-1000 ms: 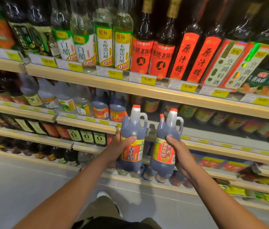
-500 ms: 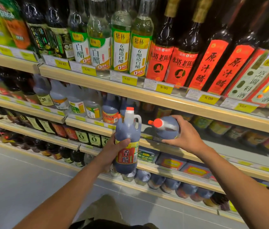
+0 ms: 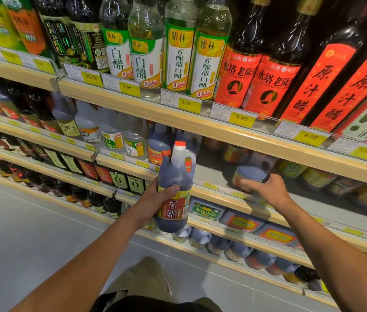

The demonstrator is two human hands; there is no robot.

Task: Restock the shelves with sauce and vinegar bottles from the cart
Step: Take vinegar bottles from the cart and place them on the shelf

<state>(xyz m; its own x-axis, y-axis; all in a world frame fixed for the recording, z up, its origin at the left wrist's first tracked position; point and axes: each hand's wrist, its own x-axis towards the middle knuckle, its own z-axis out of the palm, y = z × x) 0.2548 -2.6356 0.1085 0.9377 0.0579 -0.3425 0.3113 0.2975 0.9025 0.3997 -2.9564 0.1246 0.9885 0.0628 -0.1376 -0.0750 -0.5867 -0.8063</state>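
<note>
Smooth, translucent plastic is gleaming on the handled vinegar jug (image 3: 174, 176), its glossy printed label shining under the fingers of the left hand (image 3: 153, 203). The second jug (image 3: 252, 171), under the fingertips of the right hand (image 3: 268, 190), is showing the same slick plastic against a matt, pale shelf board (image 3: 214, 174). Above the fingers, glass bottles (image 3: 209, 41) are glinting over a wood-grain shelf edge (image 3: 200, 122) and a clear plastic price strip (image 3: 200, 104).

Grips an upright jug (image 3: 173, 188) in the left hand (image 3: 155, 201); holds a second jug (image 3: 252, 173) at the shelf (image 3: 218, 194) with the right hand (image 3: 266, 190).
</note>
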